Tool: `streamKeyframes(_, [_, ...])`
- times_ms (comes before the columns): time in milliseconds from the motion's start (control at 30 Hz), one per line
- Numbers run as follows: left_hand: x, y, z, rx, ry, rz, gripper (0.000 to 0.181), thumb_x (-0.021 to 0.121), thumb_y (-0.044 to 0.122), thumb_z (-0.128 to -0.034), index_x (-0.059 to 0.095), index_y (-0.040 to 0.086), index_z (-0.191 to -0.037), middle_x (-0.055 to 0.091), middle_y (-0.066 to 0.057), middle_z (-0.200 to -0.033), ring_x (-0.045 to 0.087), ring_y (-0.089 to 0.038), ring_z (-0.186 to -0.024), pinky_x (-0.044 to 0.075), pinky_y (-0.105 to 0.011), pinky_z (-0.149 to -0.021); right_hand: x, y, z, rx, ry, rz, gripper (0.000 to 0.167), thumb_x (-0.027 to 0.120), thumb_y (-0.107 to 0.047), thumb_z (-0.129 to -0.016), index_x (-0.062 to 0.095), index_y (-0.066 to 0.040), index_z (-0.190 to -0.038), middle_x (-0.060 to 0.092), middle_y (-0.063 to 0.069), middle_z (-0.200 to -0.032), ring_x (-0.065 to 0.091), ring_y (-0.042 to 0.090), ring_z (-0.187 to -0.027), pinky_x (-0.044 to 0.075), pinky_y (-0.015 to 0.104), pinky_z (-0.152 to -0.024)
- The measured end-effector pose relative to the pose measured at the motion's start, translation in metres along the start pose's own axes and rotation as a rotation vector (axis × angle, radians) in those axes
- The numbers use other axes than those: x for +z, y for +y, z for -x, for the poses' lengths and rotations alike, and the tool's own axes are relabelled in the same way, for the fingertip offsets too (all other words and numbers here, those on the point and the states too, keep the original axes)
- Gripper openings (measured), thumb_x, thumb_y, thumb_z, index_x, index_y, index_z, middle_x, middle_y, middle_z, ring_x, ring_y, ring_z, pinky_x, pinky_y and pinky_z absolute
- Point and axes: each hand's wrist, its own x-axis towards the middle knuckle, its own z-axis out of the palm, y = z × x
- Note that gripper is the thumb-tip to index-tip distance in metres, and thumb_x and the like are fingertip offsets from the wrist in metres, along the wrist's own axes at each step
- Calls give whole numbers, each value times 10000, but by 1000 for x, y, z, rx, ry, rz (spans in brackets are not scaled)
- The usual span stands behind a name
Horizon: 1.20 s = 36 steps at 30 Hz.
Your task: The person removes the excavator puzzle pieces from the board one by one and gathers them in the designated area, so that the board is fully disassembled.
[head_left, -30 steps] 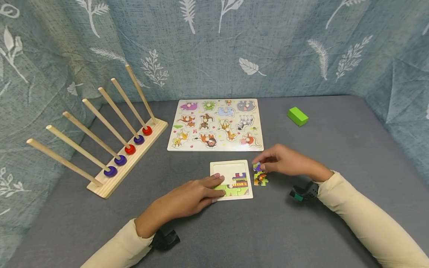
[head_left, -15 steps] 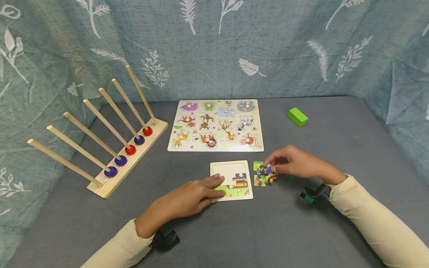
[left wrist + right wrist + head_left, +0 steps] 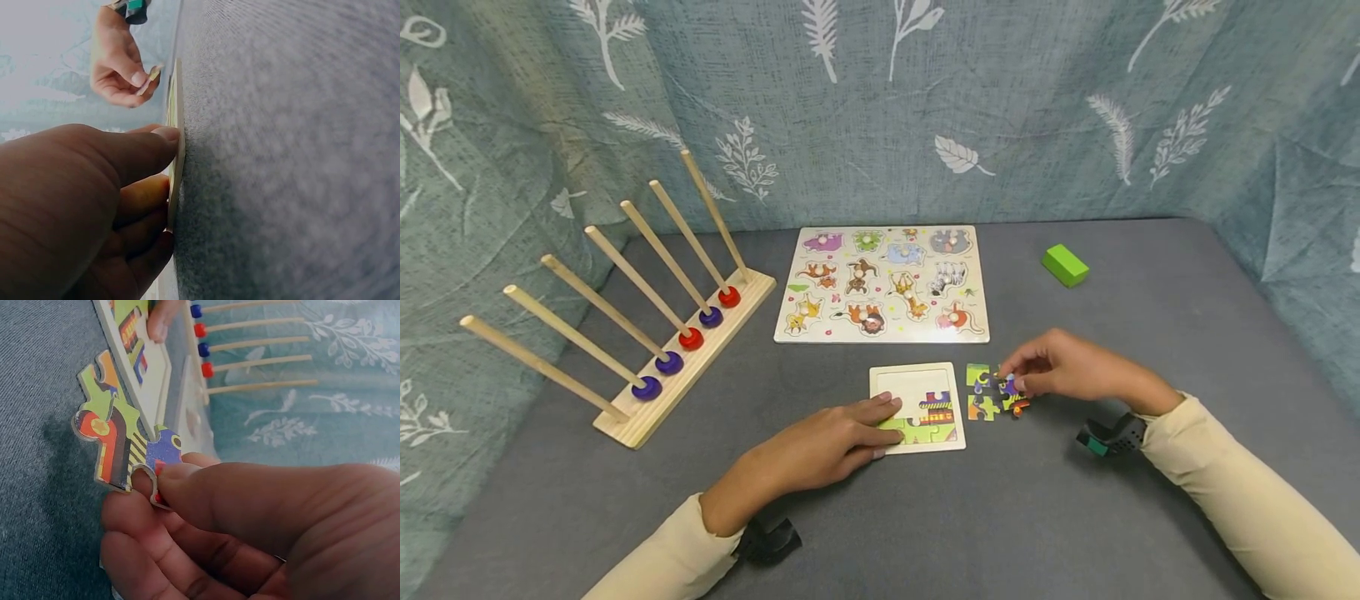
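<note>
A small square puzzle tray (image 3: 917, 367) holds several joined pieces along its lower and right parts. The left hand (image 3: 820, 446) rests on its left side, fingers extended over the rim; in the left wrist view the thumb of the left hand (image 3: 81, 187) lies at the tray edge (image 3: 179, 106). Just right of the tray, the right hand (image 3: 1067, 367) pinches a purple puzzle piece (image 3: 1011, 386) between thumb and fingers. Green loose pieces (image 3: 977, 375) lie beside it. In the right wrist view the pinched purple piece (image 3: 164, 447) overlaps a red and yellow piece (image 3: 106, 450).
A wooden rack with upright pegs (image 3: 700, 358) and red and purple beads stands at the left. An animal knob puzzle board (image 3: 880, 333) lies behind the small tray. A green block (image 3: 1065, 265) sits at the back right, before a patterned curtain (image 3: 865, 125).
The right hand has moved right with the purple piece, away from the tray, uncovering the green pieces beside the tray. The left hand has stayed on the tray.
</note>
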Motion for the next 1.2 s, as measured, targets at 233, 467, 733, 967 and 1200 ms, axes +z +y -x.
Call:
streamKeyframes(233, [0, -1, 1, 1, -2, 1, 323, 609, 157, -976, 653, 132, -1296, 421, -90, -1492, 336, -217, -1396, 353, -421, -1081, 0, 0, 2, 4, -25, -24, 177, 618, 75, -894, 698, 74, -1052, 695, 77, -909, 640, 120, -765, 571, 332, -660])
streamKeyframes(467, [0, 0, 1, -1, -5, 3, 327, 608, 160, -978, 649, 135, -1301, 417, -85, -1495, 329, -209, -1400, 351, -422, -1083, 0, -1, 4, 24, -80, -4, 182, 652, 39, -885, 688, 68, -1061, 663, 40, -835, 620, 128, -737, 550, 296, -650])
streamKeyframes(733, [0, -1, 1, 3, 2, 5, 324, 608, 154, -977, 651, 126, -1297, 416, -91, -1495, 327, -218, -1401, 353, -428, -1080, -2, -3, 4, 20, -104, 74, 152, 631, 46, -897, 716, 42, -1022, 687, 12, -877, 600, 93, -758, 528, 265, -661])
streamKeyframes(967, [0, -1, 2, -6, 3, 1, 323, 609, 156, -976, 653, 128, -1295, 417, -86, -1495, 328, -216, -1401, 350, -426, -1082, -1, -5, 0, -20, -93, 189, 138, 632, 46, -899, 737, 0, -976, 696, -12, -903, 586, 61, -768, 510, 249, -667])
streamKeyframes(1200, [0, 0, 1, -6, 5, -7, 320, 605, 161, -979, 654, 131, -1294, 422, -83, -1493, 334, -210, -1398, 351, -421, -1082, 0, -9, -4, 11, -90, 232, 125, 644, 43, -886, 733, -13, -953, 691, -19, -898, 595, 72, -772, 516, 258, -660])
